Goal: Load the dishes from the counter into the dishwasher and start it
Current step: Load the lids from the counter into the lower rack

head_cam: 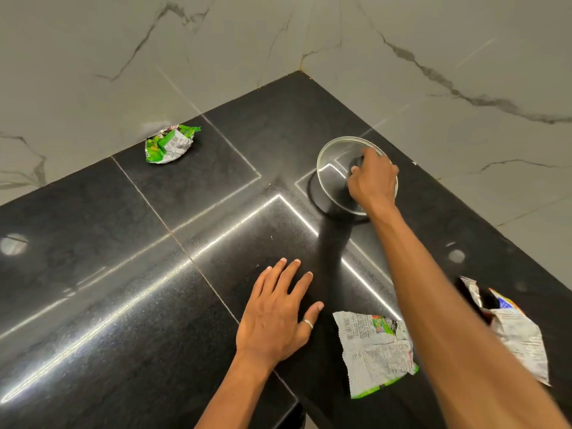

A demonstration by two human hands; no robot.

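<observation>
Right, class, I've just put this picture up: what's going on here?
A person works at a black counter. The right hand grips the knob of a glass lid near the counter's far corner. The left hand rests flat on the counter, fingers spread, holding nothing. A green wrapper lies by the wall, a second wrapper near the front edge, and a third wrapper at the right edge. No dishwasher is in view.

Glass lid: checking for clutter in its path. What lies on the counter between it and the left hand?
Nothing: the head view shows only bare black counter, with a shadow across it, between the glass lid and the left hand.
</observation>
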